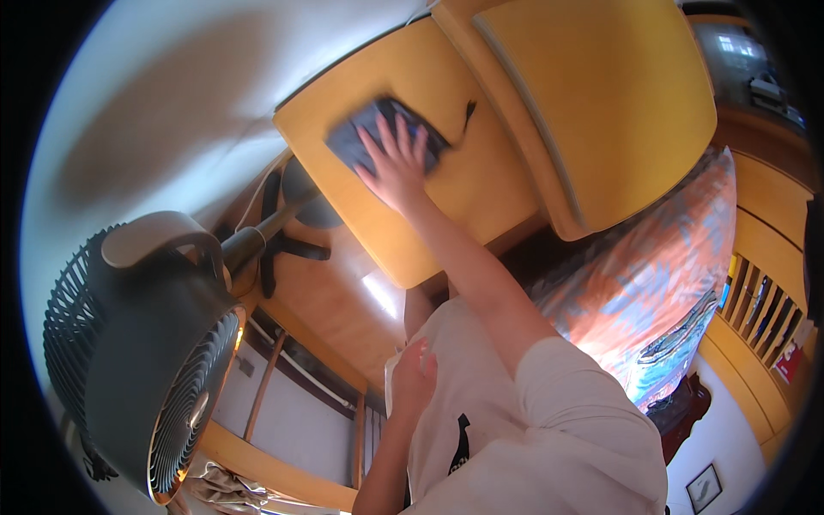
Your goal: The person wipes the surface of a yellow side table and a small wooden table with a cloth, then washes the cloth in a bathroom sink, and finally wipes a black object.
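My right hand (396,164) lies palm down with fingers spread on a dark grey, flat item (351,138), folded cloth or a pouch; blur hides which. That item rests on a yellow wooden tabletop (476,212). A thin cord with a black end (470,112) lies on the tabletop just right of it. Close to the front of my light shirt (489,412) is my left hand (415,370), low and away from the tabletop. Its fingers look partly curled, and whether anything is in them cannot be made out.
A large dark fan (141,335) stands at the left, near a white wall (212,84). Its pole and black base legs reach beside the tabletop. A raised yellow panel (605,116) borders the tabletop at the right. Patterned bedding (631,283) lies below that panel.
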Tool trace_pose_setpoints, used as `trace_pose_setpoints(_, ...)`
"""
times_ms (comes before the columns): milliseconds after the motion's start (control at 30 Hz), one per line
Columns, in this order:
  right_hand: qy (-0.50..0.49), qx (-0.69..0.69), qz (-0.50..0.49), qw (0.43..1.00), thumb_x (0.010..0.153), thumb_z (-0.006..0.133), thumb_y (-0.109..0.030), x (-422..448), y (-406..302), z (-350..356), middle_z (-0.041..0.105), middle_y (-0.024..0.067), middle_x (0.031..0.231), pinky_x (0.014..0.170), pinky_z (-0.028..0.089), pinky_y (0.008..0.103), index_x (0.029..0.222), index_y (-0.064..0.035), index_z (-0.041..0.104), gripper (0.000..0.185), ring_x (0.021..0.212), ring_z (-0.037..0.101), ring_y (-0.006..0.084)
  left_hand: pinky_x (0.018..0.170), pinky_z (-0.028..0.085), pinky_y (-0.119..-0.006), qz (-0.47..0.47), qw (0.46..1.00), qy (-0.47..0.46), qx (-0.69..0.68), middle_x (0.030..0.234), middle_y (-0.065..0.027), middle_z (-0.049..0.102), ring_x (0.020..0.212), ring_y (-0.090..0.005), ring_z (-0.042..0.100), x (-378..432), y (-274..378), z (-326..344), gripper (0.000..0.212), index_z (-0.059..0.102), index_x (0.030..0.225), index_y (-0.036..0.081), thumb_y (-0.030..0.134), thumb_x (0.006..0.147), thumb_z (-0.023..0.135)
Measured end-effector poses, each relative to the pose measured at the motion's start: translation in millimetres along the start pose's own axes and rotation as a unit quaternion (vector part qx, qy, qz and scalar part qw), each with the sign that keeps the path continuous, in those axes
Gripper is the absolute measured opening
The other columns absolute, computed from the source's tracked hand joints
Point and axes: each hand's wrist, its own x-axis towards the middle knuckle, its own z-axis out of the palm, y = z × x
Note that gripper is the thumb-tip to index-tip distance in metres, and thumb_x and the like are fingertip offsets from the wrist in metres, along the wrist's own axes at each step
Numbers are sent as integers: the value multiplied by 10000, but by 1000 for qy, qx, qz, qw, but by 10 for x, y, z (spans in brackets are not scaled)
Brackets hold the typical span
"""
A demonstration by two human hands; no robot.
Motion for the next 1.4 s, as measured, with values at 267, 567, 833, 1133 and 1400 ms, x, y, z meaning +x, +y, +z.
trace_pose_setpoints(267,-188,-84,80,975,779,644,-522,-1410,574,-770,240,168,1522,1049,135,697,1420,-228,416,741,1380,199,446,858,483,-389,24,999,-37,-2,1102,-189,630,991,-339,615,55,268,72,323,570,1172,16,148,878,593)
trace_pose_setpoints(567,-15,-91,82,992,796,578,-491,1515,709,143,220,157,1542,1100,25,665,1447,-167,353,761,1419,129,415,842,484,-388,8,998,-24,56,1063,-191,634,970,-333,616,261,190,-40,324,570,1159,9,104,852,607)
trace_pose_setpoints(833,-126,-69,104,984,760,633,-360,-418,1129,-758,234,172,1521,1094,162,633,1439,-122,344,776,1384,199,444,858,486,-387,30,999,-5,29,1070,-202,632,982,-348,614,201,383,-11,318,563,1160,-6,101,864,599)
trace_pose_setpoints(1133,-174,-66,178,966,822,611,-409,-1657,35,-539,183,200,1537,1096,115,648,1458,-145,330,743,1401,154,451,860,483,-419,39,998,-19,55,1092,-216,622,998,-385,599,182,71,88,327,567,1151,3,125,852,615)
trace_pose_setpoints(1400,-232,20,-43,971,803,680,-397,-1529,-302,-427,294,85,1514,1057,213,652,1397,-260,439,655,1381,265,364,864,475,-449,20,997,4,73,1096,-208,621,989,-392,598,188,101,-154,339,576,1151,6,145,843,611)
